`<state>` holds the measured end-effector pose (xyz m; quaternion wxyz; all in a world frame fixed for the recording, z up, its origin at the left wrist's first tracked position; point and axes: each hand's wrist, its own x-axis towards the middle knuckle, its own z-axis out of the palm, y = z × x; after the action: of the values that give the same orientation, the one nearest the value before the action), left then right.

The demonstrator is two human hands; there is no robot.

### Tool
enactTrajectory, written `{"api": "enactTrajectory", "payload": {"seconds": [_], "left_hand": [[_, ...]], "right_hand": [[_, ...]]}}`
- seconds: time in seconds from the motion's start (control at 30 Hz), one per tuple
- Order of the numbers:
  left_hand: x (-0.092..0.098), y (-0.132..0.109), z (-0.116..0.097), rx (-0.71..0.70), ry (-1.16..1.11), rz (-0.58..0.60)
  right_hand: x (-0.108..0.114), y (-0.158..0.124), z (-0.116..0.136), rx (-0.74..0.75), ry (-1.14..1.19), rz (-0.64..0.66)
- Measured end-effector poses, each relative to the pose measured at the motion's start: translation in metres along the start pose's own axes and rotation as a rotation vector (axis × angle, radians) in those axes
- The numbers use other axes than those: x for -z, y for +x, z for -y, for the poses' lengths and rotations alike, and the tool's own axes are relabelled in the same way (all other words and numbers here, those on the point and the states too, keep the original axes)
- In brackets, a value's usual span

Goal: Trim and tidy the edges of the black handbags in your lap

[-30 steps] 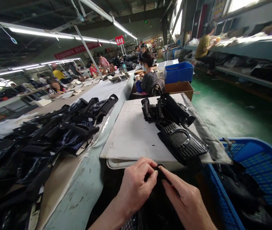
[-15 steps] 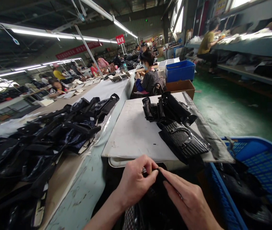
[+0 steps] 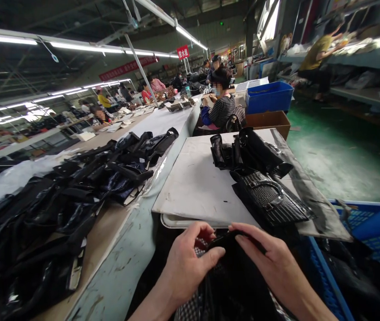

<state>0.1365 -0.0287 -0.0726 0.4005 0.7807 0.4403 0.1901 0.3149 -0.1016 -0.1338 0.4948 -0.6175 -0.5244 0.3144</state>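
A black, soft-looking piece point(image 3: 234, 272) lies before me at lap height, its folded upper edge raised between my hands. My left hand point(image 3: 188, 258) has that edge between its thumb and curled fingers, with the thumb lying along the near side. On the opposite side, my right hand point(image 3: 270, 254) grips the same edge between thumb and fingers. Dark checked cloth point(image 3: 190, 307) shows below my left hand. Just beyond, on a white board point(image 3: 196, 178), rest a black crocodile-textured bag part point(image 3: 273, 200) with a handle and several rolled black pieces point(image 3: 259, 151).
A long bench at left carries a heap of black parts point(image 3: 59, 205). To the right stands a blue plastic basket point(image 3: 377, 218) holding dark pieces. A seated co-worker point(image 3: 223, 109), a blue bin point(image 3: 270, 98) and a cardboard box point(image 3: 270, 122) are farther ahead.
My fingertips, close together at the black edge before, are now farther apart along it. My left thumb has loosened from its tight pinch. The surroundings have shifted rightward in view.
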Motion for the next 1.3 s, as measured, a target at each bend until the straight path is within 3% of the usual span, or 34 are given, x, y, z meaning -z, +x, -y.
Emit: {"api": "enactTrajectory", "payload": {"seconds": [0.27,0.53,0.73,0.9,0.97,1.17,1.3], "left_hand": [[-0.004,0.006,0.009,-0.065,-0.083,-0.031],[-0.003,0.012,0.018,0.035,-0.264,0.027],[-0.007,0.012,0.019,0.058,-0.274,0.021],[-0.008,0.010,0.015,0.031,-0.238,-0.003],[-0.008,0.009,0.014,0.004,-0.217,-0.010],[-0.010,0.005,0.011,-0.084,-0.118,-0.041],[-0.013,0.003,0.012,-0.173,-0.066,-0.094]], "right_hand": [[0.000,0.011,0.001,0.010,0.068,0.085],[0.007,0.026,0.006,-0.054,0.161,0.199],[0.004,0.026,0.006,-0.169,0.251,0.158],[0.002,0.024,0.004,-0.166,0.255,0.132],[0.002,0.023,0.003,-0.105,0.214,0.116],[0.002,0.021,0.000,0.311,-0.025,0.040],[0.003,0.022,0.001,0.486,-0.165,0.025]]}}
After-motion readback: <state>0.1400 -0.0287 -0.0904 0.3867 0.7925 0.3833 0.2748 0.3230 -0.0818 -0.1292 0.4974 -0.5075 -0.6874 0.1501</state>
